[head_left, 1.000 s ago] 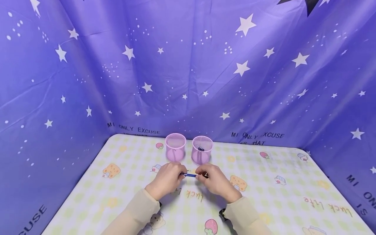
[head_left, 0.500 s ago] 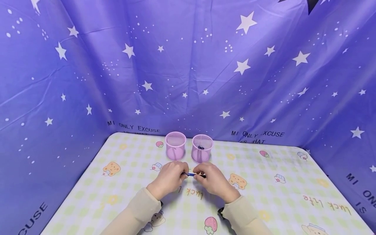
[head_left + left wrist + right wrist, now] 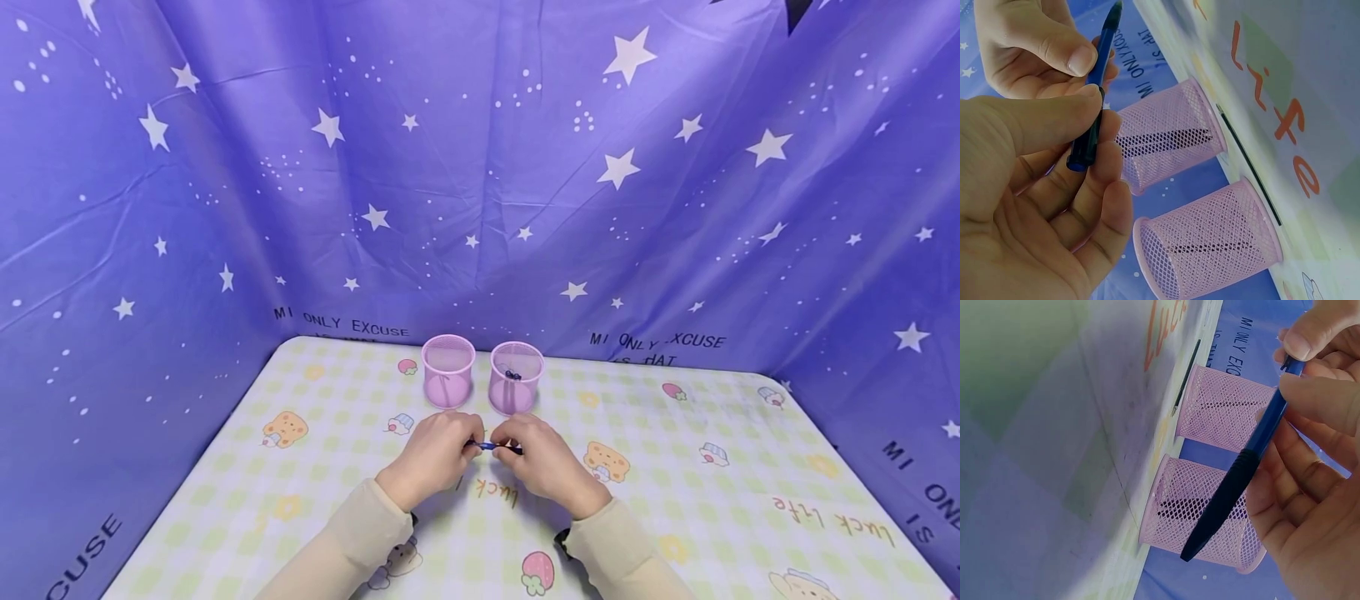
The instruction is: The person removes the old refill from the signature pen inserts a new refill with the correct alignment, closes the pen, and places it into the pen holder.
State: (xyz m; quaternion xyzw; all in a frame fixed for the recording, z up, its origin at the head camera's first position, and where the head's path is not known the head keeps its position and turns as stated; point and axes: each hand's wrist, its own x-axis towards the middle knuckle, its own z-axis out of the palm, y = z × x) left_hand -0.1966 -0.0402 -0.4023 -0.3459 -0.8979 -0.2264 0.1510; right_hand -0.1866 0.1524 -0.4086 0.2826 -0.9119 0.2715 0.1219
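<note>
Both hands hold one blue pen level above the table, between them. My left hand pinches its clip end between thumb and fingers, plain in the left wrist view. Further along the barrel, the thumb and fingers of my right hand grip it. The dark grip and pointed tip of the pen stick out past the right hand in the right wrist view. A thin dark pen refill lies on the table in front of the cups, mostly hidden by the hands in the head view.
Two pink mesh pen cups stand side by side at the table's back. The left cup holds a thin dark stick; dark pens stand in the right cup. A starry purple curtain closes off the back and sides of the checked tablecloth.
The right hand has shifted slightly left, closer to the left hand, so less of the pen shows between them. The cups have stayed where they were.
</note>
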